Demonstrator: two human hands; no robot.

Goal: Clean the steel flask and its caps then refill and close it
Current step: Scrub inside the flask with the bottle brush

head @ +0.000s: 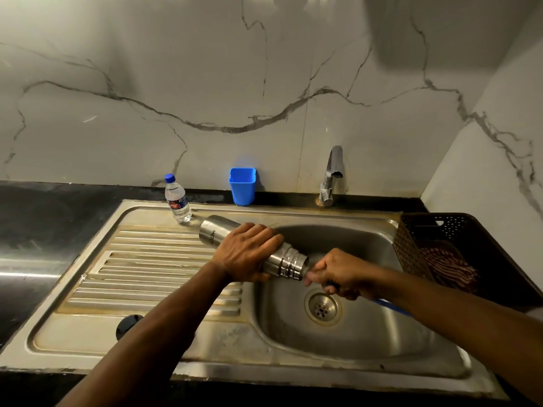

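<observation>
Left hand [246,254] tilts flask [211,232] over sink [367,342], bottle [177,199] behind

My view is dim and warm, lit from overhead. A broad soft shadow darkens the marble wall [426,30] at upper right. A white streak of glare lies on the black tabletop [26,271] at left, and the sink [346,345] basin carries a dull sheen. The wide lens bends the edges strongly. Corners go soft; the centre stays sharp.
</observation>
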